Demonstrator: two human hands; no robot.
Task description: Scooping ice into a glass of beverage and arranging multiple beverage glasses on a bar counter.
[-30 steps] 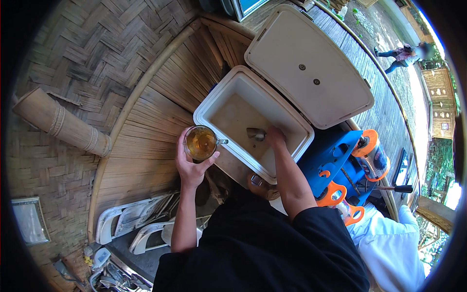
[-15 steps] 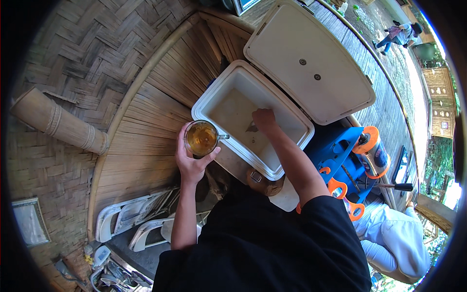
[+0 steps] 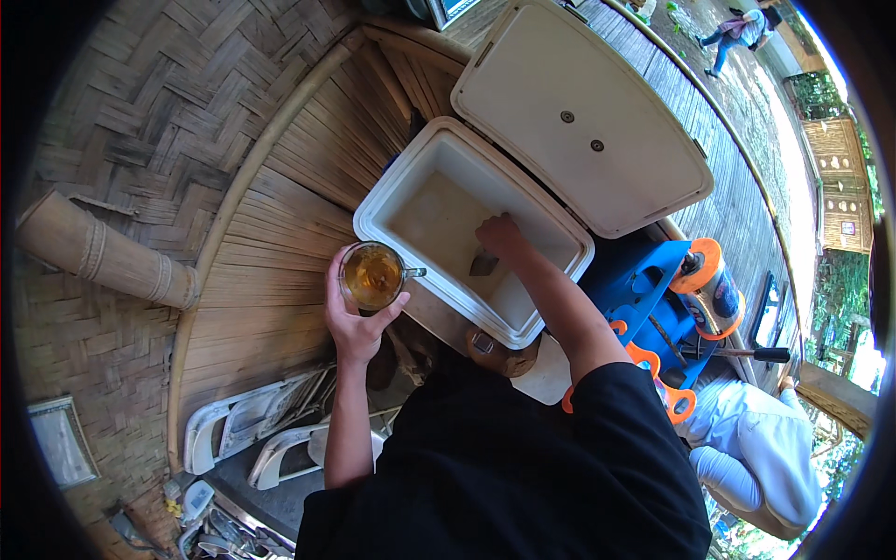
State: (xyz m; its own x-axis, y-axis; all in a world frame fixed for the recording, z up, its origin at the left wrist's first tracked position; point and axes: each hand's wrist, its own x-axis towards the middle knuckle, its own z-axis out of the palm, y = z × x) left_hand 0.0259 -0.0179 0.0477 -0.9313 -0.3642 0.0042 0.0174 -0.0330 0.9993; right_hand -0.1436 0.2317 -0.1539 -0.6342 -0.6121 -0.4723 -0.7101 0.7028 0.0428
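My left hand (image 3: pixel 357 322) is wrapped round a clear glass mug (image 3: pixel 373 276) that holds an amber drink, its handle pointing right. Beside it stands a white cooler box (image 3: pixel 378 219) with its lid (image 3: pixel 597 103) swung back. My right hand (image 3: pixel 501 236) reaches down inside the cooler, fingers closed. Just below those fingers hangs a small grey scoop-like tool (image 3: pixel 483 264); its grip is hidden by the hand. The cooler's bottom looks wet and yellowish.
To the right are a blue plastic rack (image 3: pixel 644 299) with orange parts and a dark-handled rod (image 3: pixel 770 355). A person in light clothes (image 3: pixel 765 448) sits at the lower right; another person (image 3: pixel 737 37) walks outside. Folded white chairs (image 3: pixel 243 420) stand lower left beside the woven wall (image 3: pixel 140 121).
My right hand has shifted slightly within the cooler, and the grey tool shows more fully. The mug has tilted a little. The walking person has moved up and left in view.
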